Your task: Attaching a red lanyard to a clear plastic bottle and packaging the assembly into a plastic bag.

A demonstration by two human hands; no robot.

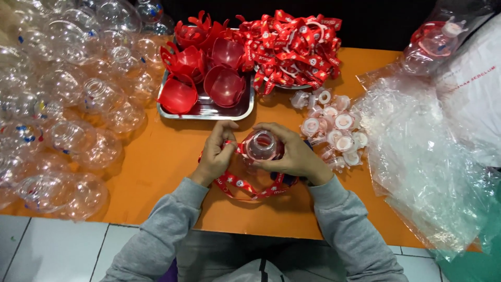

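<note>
Near the middle of the orange table (156,172), my left hand (216,151) and right hand (292,155) both grip a small clear bottle (261,146), open neck up, with a red printed strap (245,187) looped around it and trailing toward me. Left fingers pinch the strap against the bottle's left side; right hand wraps the right side and covers most of the body, so I can't see the bottle's base or how the strap attaches. Strap's right end disappears under my right wrist. Far of my hands: metal tray (206,111) holding red plastic cups (224,83), its far rim buried under them. Right of the tray, a heap of red straps (295,47); individual pieces can't be separated. Just right of my right hand, a cluster of white caps (334,130), touching each other, count unclear. Far left: big pile of clear round bottles (68,104), cut off by the frame's left and top edges, overlapping too much to pick out single outlines. Right side: crumpled clear plastic bags (417,156) overhang the table's near edge, contents hard to read. Open tabletop is a strip left of my left hand and the band between my forearms and the near edge; the right side is tight against caps and bags. Grey sleeves (167,230) cross the near edge.
</note>
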